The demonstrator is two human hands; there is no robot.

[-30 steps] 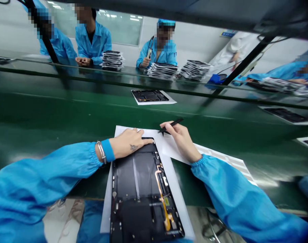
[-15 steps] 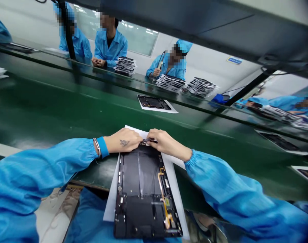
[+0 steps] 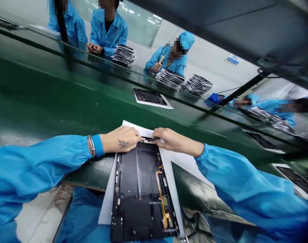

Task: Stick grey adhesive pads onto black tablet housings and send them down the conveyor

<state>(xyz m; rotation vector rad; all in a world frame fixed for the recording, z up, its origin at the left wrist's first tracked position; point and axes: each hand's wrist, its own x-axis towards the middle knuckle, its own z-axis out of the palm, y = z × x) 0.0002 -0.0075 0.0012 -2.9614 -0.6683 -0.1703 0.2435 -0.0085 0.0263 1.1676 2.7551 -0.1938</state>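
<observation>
Green worktop (image 3: 93, 98); left hand (image 3: 122, 139) at device (image 3: 141, 189) top edge, grip unclear; right hand (image 3: 173, 140) grasping black tool (image 3: 153, 139).

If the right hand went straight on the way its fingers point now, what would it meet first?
Probably the left hand, just across the far end of the black device; one view leaves the depth between the hands unclear.

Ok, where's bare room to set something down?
Green tabletop beyond the left sleeve, left of the far panel; also the wedge between near paper and right sleeve. Crowded: between left hand and right hand, around the stacks.
</observation>
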